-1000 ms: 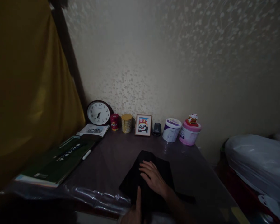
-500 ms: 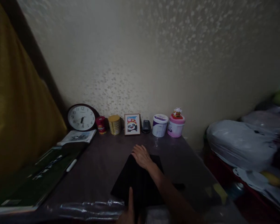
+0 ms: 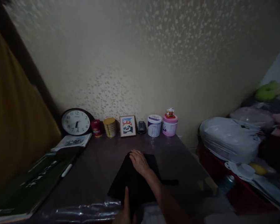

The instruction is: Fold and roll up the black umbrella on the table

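A flat black cloth item, perhaps a folded bag, lies on the dark table near its front edge. From its right side a narrow black strap sticks out. My right hand reaches across and rests on the far part of the cloth, fingers laid out flat and close together. At the near edge is my left hand, its index finger stretched out straight over the cloth. The other left fingers are mostly hidden in the dark at the bottom of the view.
Along the wall stand a clock, a red can, a yellow container, a panda picture frame, a small dark device and two tubs. A green book and white pen lie left. Bags are right.
The view has shifted slightly to the right. Both hands stay on the black cloth in nearly the same places, and the strap shows more fully beside the right forearm.
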A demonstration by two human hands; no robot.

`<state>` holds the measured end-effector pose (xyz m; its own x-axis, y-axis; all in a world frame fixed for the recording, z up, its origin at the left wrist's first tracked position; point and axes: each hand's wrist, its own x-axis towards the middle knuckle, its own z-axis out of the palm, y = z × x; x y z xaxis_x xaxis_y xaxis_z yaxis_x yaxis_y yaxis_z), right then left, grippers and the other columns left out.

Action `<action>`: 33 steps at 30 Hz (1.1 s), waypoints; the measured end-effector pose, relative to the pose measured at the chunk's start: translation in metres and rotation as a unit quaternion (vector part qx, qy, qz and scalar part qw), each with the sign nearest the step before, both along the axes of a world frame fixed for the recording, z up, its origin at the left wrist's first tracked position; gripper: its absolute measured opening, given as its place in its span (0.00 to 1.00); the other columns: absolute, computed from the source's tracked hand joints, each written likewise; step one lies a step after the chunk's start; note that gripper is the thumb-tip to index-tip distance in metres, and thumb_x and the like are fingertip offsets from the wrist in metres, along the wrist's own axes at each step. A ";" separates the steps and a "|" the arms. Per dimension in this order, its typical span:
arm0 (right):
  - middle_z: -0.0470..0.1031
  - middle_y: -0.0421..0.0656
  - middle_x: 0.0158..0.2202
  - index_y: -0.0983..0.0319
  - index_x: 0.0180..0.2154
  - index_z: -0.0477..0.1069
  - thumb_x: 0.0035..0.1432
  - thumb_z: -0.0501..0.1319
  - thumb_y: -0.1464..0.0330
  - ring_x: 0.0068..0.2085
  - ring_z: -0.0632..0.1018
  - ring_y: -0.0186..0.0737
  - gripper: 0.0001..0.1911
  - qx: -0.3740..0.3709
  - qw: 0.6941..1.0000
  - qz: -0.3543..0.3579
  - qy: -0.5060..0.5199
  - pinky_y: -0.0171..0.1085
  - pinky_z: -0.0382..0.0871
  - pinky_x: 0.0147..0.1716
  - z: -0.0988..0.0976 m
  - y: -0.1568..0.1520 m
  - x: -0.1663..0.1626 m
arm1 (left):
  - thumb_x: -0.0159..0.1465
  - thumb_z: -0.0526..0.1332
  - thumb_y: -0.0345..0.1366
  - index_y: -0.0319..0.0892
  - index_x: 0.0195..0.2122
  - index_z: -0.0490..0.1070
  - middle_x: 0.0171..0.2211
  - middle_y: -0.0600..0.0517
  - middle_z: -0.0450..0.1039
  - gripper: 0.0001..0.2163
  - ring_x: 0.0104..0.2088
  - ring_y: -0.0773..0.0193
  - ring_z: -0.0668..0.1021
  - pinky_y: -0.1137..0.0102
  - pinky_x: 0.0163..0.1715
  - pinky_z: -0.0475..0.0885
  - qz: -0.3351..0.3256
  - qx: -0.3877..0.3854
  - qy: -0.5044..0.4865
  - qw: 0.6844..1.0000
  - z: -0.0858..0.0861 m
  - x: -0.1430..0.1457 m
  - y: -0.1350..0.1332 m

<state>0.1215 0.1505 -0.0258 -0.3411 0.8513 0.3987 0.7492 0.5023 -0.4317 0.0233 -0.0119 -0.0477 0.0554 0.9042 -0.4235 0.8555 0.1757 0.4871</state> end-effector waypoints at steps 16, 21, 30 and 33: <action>0.73 0.49 0.42 0.62 0.41 0.70 0.52 0.53 0.65 0.46 0.73 0.43 0.15 -0.044 0.936 -0.198 0.287 0.42 0.65 0.47 -0.047 -0.021 0.077 | 0.63 0.48 0.37 0.37 0.62 0.25 0.48 0.41 0.71 0.33 0.50 0.61 0.72 0.71 0.46 0.65 0.050 0.046 -0.140 0.988 -0.010 -0.004 -0.006; 0.75 0.48 0.36 0.63 0.36 0.70 0.52 0.52 0.60 0.40 0.75 0.43 0.16 -0.080 0.929 -0.205 0.298 0.40 0.68 0.42 -0.056 -0.030 0.098 | 0.62 0.50 0.33 0.40 0.62 0.26 0.55 0.43 0.64 0.34 0.54 0.65 0.68 0.75 0.47 0.63 0.066 0.055 -0.146 0.986 -0.006 -0.001 -0.008; 0.75 0.45 0.33 0.59 0.32 0.69 0.52 0.52 0.57 0.38 0.75 0.44 0.14 -0.102 0.940 -0.180 0.271 0.42 0.66 0.41 -0.042 -0.039 0.099 | 0.64 0.47 0.36 0.39 0.63 0.27 0.55 0.45 0.64 0.31 0.52 0.66 0.70 0.75 0.47 0.63 0.067 0.069 -0.139 0.986 0.000 0.000 -0.012; 0.75 0.45 0.31 0.59 0.30 0.69 0.51 0.54 0.57 0.36 0.75 0.44 0.14 -0.119 0.939 -0.173 0.273 0.42 0.67 0.39 -0.043 -0.039 0.100 | 0.64 0.46 0.35 0.37 0.63 0.27 0.55 0.46 0.65 0.31 0.52 0.68 0.71 0.77 0.48 0.62 0.062 0.080 -0.146 0.984 -0.002 0.001 -0.012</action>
